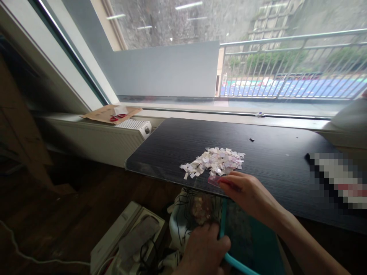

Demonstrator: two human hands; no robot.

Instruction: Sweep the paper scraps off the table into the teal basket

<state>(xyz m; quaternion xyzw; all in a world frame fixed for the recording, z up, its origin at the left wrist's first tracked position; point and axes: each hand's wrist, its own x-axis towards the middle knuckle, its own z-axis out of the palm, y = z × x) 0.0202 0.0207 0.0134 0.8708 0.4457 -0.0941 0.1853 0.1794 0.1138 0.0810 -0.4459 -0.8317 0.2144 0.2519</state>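
Note:
A heap of small white paper scraps [214, 161] lies near the front edge of a black table [177, 145]. My right hand [248, 193] rests on the table's edge just behind the heap, fingers closed on a small pink object [213, 180] that touches the scraps. Below the edge, my left hand [205, 248] grips the rim of a teal bin [243, 244], held under the table front. The bin's inside is dark and what it contains does not show.
A white radiator [134, 126] stands left of the table, with cardboard and red scissors [117, 116] on the sill. A white box with cables [129, 236] sits on the floor. A blurred patch [338, 179] covers the table's right end.

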